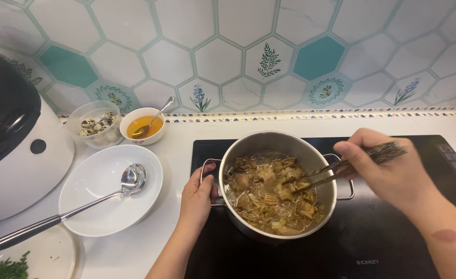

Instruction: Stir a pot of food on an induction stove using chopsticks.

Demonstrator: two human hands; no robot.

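The steel pot (274, 181) stands on the left half of the black induction hob (383, 237), which lies on the white counter (176, 155) toward its front right. The pot holds a brothy mix of noodles and vegetables.

The left hand (197, 199) is closed around the pot's left handle, at the hob's left edge. The right hand (388, 173) pinches a pair of dark chopsticks (342, 168) above the pot's right handle; the chopstick tips dip into the food near the pot's middle.

Left of the hob, a white plate (91, 212) carries a metal ladle (73, 206) whose black grip points toward the counter's front left corner. Behind it, near the tiled back wall, sit a clear bowl of speckled eggs (96, 124) and a small white bowl of orange liquid (144, 125) with a spoon. A rice cooker (16, 150) fills the counter's left edge. The right half of the hob surface is open.
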